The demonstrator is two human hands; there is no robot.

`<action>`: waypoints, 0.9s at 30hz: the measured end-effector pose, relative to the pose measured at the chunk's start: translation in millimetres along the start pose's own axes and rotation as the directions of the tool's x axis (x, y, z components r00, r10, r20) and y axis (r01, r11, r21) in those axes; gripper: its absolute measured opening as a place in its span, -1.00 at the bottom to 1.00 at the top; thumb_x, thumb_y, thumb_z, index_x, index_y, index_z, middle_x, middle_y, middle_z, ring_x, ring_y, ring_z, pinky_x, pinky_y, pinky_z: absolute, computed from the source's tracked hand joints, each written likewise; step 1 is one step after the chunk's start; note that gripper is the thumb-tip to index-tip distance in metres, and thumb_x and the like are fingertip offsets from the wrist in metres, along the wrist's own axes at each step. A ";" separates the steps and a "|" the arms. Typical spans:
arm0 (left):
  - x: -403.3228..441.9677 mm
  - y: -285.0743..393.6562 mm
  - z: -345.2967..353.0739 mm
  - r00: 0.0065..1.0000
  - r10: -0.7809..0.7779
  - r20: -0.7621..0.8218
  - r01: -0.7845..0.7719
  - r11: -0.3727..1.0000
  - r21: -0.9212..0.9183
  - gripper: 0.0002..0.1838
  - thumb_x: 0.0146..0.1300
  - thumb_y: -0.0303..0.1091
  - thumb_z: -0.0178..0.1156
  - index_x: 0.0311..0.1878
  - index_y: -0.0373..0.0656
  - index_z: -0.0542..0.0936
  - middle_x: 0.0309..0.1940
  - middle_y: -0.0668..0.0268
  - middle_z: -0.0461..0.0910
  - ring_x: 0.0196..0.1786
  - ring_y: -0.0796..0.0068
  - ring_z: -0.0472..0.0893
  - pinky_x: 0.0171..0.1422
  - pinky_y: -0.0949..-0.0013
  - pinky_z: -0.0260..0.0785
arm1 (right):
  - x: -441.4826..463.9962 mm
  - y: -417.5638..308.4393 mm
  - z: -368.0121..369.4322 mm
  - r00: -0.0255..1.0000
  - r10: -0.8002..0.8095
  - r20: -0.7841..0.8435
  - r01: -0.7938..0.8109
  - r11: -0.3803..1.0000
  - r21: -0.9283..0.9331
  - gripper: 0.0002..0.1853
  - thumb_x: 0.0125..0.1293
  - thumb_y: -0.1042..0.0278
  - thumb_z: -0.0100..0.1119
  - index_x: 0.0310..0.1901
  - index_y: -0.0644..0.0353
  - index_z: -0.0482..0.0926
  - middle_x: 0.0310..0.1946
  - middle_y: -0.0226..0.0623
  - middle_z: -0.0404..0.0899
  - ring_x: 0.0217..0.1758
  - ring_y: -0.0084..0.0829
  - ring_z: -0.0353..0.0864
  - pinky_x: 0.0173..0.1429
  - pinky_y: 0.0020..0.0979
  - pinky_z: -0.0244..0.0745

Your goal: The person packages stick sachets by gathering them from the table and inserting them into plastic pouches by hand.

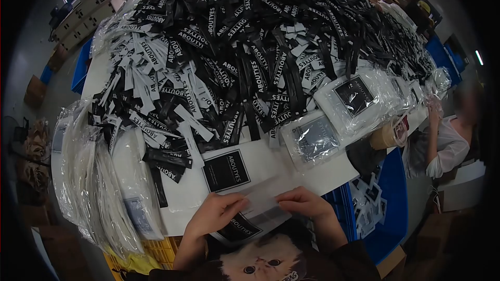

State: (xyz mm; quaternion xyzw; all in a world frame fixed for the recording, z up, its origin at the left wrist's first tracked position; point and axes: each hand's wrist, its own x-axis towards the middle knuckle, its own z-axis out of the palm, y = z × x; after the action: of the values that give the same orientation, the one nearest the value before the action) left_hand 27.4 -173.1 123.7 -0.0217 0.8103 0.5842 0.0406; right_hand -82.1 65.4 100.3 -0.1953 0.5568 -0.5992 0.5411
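A translucent plastic bag (pixel 266 193) is stretched between my two hands, close to my body at the table's front edge. My left hand (pixel 216 214) pinches its left side between thumb and fingers. On the opposite side, my right hand (pixel 307 203) grips it with the fingers closed. Below and between the hands shows a black panel printed ABOUTYES (pixel 244 227); whether it belongs to the same bag I cannot tell. Just beyond lies a flat white bag with a black ABOUTYES panel (pixel 227 169). Black and white printed strips (pixel 229 62) are heaped behind it.
Stacks of clear-wrapped bags stand at left (pixel 88 177) and right (pixel 354 99). A brown cup (pixel 388 134) is near the right edge. Below sit a blue bin (pixel 390 203) with white pieces and a yellow crate (pixel 159 251). Another person (pixel 442 140) is at right.
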 end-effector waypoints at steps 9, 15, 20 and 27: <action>2.2 10.1 7.3 0.997 0.031 0.072 -0.037 0.996 0.085 -0.86 0.19 -0.39 0.19 -0.24 -0.25 0.59 -0.62 0.09 0.49 -0.61 0.24 0.52 -0.52 0.39 0.32 | 25.8 -17.6 12.9 0.984 0.069 0.167 0.001 0.924 -0.383 -0.75 0.26 0.28 0.16 -0.18 0.30 0.60 -0.50 -0.50 0.52 -0.46 -0.72 0.37 -0.37 -0.61 0.31; -4.1 -0.9 0.8 0.998 -0.058 0.034 0.055 0.996 0.066 -0.83 0.14 -0.37 0.24 -0.27 -0.27 0.57 -0.62 0.15 0.48 -0.60 0.41 0.50 -0.50 0.44 0.29 | 32.3 -17.6 15.7 0.991 -0.134 -0.024 0.134 0.991 -0.023 -0.78 0.24 0.31 0.19 -0.19 0.30 0.61 -0.51 -0.46 0.55 -0.44 -0.70 0.38 -0.38 -0.55 0.31; 2.0 3.9 8.4 0.993 0.028 -0.113 -0.053 0.974 -0.219 -0.87 0.19 -0.45 0.19 -0.26 -0.33 0.57 -0.50 0.24 0.57 -0.49 0.59 0.49 -0.41 0.51 0.30 | 31.1 -14.9 35.2 0.944 -0.298 -0.141 0.272 0.946 -0.177 -0.85 0.20 0.41 0.24 -0.24 0.30 0.62 -0.53 -0.46 0.54 -0.42 -0.70 0.39 -0.40 -0.57 0.28; 7.4 2.1 23.3 0.964 0.031 -0.264 -0.092 0.971 -0.222 -0.87 0.23 -0.44 0.15 -0.25 -0.32 0.57 -0.53 0.24 0.53 -0.49 0.58 0.48 -0.41 0.48 0.30 | 29.2 -20.3 30.2 0.874 -0.403 -0.272 0.306 0.891 -0.335 -0.95 0.13 0.56 0.25 -0.36 0.35 0.64 -0.51 -0.36 0.61 -0.45 -0.66 0.51 -0.37 -0.60 0.37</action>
State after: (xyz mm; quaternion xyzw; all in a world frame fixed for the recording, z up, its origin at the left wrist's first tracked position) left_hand 20.7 -150.3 117.7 -0.0770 0.7349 0.6682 -0.0867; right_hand -75.5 22.2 116.5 -0.2654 0.6740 -0.6277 0.2849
